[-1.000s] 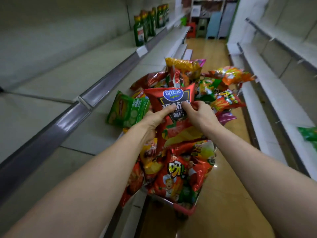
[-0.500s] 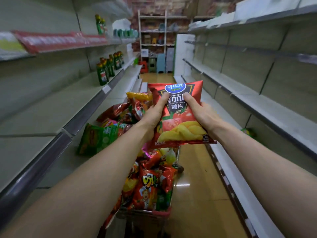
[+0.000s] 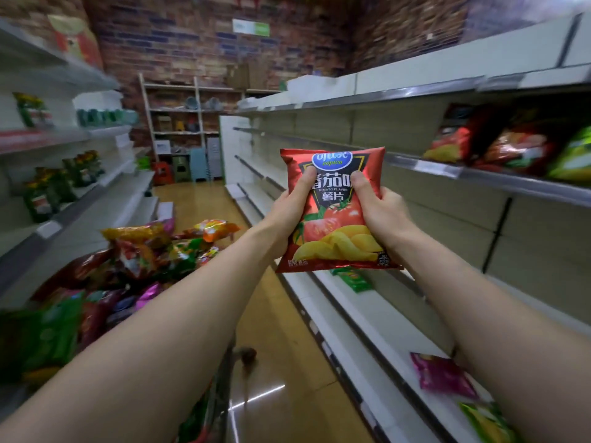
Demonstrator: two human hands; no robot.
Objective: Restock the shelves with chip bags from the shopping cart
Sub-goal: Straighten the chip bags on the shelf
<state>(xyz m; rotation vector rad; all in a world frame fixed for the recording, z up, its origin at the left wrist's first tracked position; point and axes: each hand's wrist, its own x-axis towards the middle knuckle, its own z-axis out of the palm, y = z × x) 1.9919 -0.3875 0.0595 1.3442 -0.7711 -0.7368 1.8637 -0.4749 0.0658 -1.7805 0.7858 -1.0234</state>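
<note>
Below and left of the hands, the shopping cart (image 3: pixel 220 388) is heaped with chip bags (image 3: pixel 140 251), so most restocking looks undone. The left hand (image 3: pixel 289 215) and right hand (image 3: pixel 380 212) grip a red tomato chip bag (image 3: pixel 335 225) upright between them. Right of the hands, the shelf (image 3: pixel 479 177) carries a few bags (image 3: pixel 518 148).

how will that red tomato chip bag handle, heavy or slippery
The red tomato chip bag looks puffed with air, so probably light for its size and squashy. Its glossy film likely slips, which may be why the left hand and right hand both grip it. The chips pictured suggest fragile contents.
</note>
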